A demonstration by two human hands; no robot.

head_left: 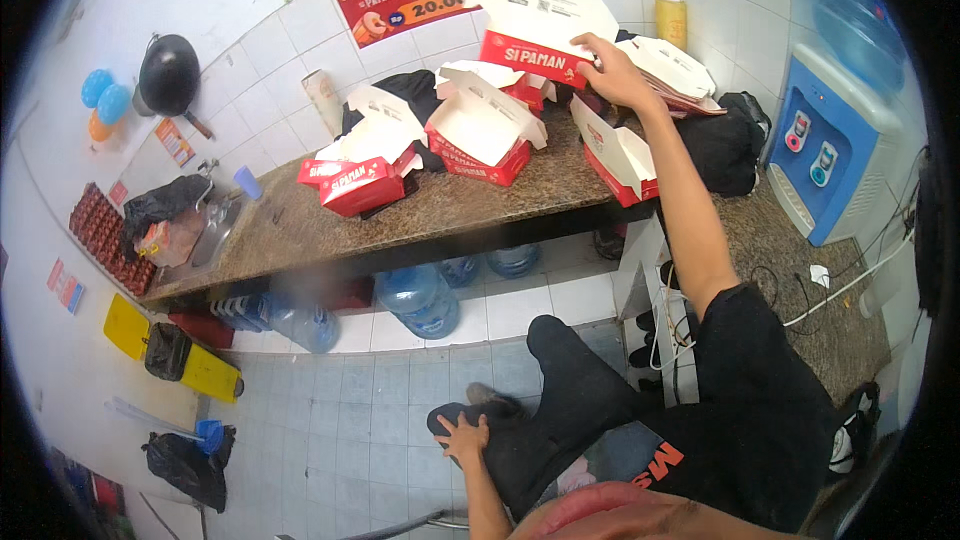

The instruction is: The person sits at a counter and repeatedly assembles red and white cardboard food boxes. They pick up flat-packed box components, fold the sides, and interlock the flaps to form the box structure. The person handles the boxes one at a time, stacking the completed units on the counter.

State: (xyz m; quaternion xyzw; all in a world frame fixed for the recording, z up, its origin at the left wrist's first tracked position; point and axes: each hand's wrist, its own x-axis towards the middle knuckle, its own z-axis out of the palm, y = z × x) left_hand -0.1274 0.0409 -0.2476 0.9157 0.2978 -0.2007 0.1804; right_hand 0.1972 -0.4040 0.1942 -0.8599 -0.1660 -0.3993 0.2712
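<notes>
My right hand point(612, 70) is raised over the back of the counter, its fingers closed on the side of a red-and-white cardboard takeaway box point(540, 12) with its white flaps up. Below my right forearm, another box point(610, 152) stands with its lid raised. A stack of open boxes point(480, 157) is left of it, and more boxes point(362, 185) lie farther left, some tilted. White unfolded cartons point(680, 68) are piled right of my right hand. My left hand point(463, 439) lies on my knee with its fingers spread, holding nothing.
The stone counter point(285, 230) runs along the tiled wall, with a sink point(215, 232) at its left end. A blue water dispenser point(830, 145) stands at right. Below the counter are large water bottles point(418, 300). A yellow bin point(207, 370) stands at lower left.
</notes>
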